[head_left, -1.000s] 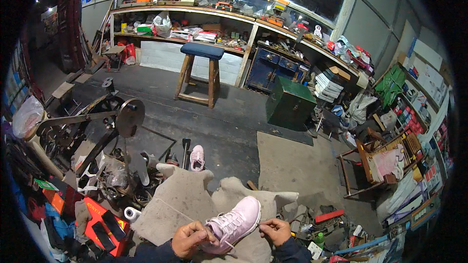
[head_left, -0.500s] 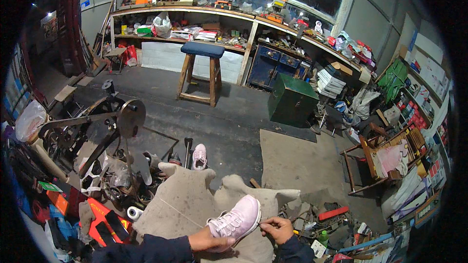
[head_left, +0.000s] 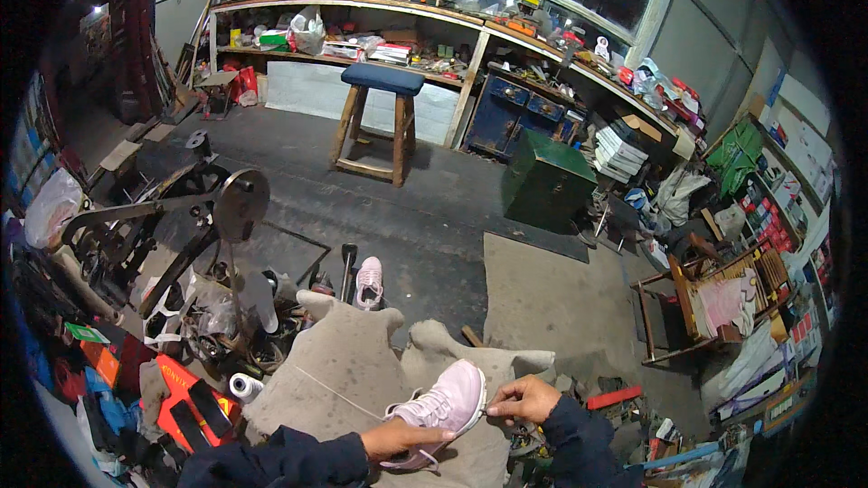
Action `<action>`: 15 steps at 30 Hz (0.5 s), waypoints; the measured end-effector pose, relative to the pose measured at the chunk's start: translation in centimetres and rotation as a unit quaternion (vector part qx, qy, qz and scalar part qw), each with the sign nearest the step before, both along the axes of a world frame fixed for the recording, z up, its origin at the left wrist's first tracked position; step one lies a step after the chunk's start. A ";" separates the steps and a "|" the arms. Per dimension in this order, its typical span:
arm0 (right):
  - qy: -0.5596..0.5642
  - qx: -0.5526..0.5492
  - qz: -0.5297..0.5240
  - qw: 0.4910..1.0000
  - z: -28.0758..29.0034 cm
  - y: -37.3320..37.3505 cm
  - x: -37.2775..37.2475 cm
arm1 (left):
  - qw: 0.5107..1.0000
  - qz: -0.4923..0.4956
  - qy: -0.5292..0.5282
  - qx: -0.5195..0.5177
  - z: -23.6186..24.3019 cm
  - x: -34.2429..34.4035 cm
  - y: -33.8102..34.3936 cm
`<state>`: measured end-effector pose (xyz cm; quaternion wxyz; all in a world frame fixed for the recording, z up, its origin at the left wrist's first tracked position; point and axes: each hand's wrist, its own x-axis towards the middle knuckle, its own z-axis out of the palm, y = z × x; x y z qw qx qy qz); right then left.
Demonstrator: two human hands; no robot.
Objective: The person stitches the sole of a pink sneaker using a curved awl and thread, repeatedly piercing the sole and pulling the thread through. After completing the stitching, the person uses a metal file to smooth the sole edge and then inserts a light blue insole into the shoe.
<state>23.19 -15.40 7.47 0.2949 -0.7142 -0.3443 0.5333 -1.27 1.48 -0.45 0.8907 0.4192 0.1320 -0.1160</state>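
A pink laced sneaker (head_left: 438,402) lies over the spotted beige cloth (head_left: 339,370) spread across my lap, toe pointing away to the right. My left hand (head_left: 402,441) is closed on the shoe's rear side, thumb along the upper near the laces. My right hand (head_left: 520,398) pinches beside the sole's edge at the toe; what its fingertips hold, if anything, is too small to make out. A pale strand runs across the cloth left of the shoe. Further forward, a second pink sneaker (head_left: 369,282) stands on the floor.
A black iron machine with a wheel (head_left: 240,203) is on my left among clutter and a thread spool (head_left: 244,387). A wooden stool (head_left: 380,81), green metal box (head_left: 547,172) and cluttered workbench (head_left: 344,4) stand ahead. At right are a wooden chair (head_left: 687,307) and tools (head_left: 615,398).
My left hand has gone from fingers pinched by the laces to gripping the shoe's rear side. My right hand has moved slightly up and rightward beside the toe. The shoe has shifted slightly.
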 end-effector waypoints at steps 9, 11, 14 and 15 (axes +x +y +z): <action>-0.161 0.073 0.087 0.980 0.2 1.6 -0.2 | 0.969 0.007 -0.060 0.239 1.3 0.3 0.2; -0.121 0.069 0.028 0.990 -0.3 1.1 -0.9 | 0.965 -0.008 -0.011 0.263 1.8 0.2 0.6; -0.035 0.069 -0.091 0.993 -1.2 0.0 -2.9 | 0.983 0.001 -0.080 0.166 2.1 0.0 1.1; -0.009 0.086 -0.131 0.988 -1.5 -0.3 -3.8 | 0.986 0.010 -0.061 0.153 2.1 -0.2 1.0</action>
